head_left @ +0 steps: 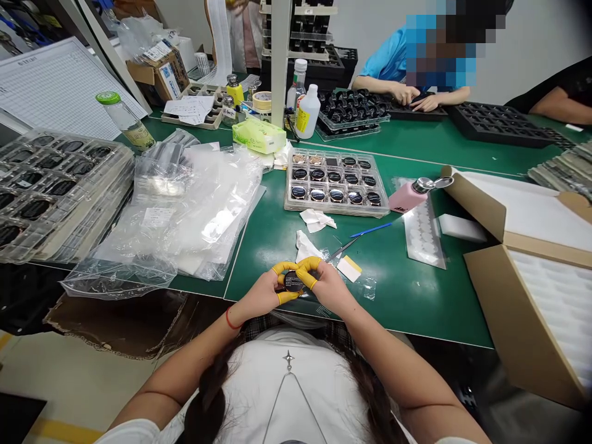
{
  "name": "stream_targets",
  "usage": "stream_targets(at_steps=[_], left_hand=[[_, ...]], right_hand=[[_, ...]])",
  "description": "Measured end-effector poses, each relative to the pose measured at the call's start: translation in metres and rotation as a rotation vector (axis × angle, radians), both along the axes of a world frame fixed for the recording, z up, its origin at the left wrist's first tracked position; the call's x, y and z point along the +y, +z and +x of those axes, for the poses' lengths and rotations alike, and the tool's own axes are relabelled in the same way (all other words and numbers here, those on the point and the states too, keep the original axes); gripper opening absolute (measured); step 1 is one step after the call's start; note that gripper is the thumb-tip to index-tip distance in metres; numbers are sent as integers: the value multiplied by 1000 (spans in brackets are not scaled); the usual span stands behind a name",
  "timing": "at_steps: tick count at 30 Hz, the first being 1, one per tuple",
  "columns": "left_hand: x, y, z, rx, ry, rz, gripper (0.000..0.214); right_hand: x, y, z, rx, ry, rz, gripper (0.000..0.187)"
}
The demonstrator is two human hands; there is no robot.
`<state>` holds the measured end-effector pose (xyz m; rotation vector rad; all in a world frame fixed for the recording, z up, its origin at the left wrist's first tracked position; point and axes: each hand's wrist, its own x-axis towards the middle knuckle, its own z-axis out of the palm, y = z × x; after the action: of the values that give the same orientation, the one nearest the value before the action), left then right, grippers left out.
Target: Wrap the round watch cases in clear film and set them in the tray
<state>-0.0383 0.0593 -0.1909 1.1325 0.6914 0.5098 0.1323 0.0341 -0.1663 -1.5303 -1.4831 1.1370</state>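
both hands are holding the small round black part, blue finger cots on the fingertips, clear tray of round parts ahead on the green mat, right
Not quite: the finger cots are yellow, not blue. The head view shows the left hand and right hand together holding the small round black part, with the clear tray of round parts ahead on the green mat.

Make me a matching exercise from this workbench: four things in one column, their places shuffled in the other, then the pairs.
1 round black part
2 pink bottle
3 green-capped bottle
4 tissue pack

A far left, behind the stacked trays
B just right of the parts tray
C at the foot of the white post
D pinched between left hand and right hand

Pairs: 1-D, 2-B, 3-A, 4-C
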Motion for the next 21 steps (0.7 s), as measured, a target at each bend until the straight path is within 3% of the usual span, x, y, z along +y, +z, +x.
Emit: stream_targets(at_steps=[21], left_hand=[[0, -1, 1, -5, 5, 5, 49]], right_hand=[[-3, 0, -2, -92, -31, 79, 10]])
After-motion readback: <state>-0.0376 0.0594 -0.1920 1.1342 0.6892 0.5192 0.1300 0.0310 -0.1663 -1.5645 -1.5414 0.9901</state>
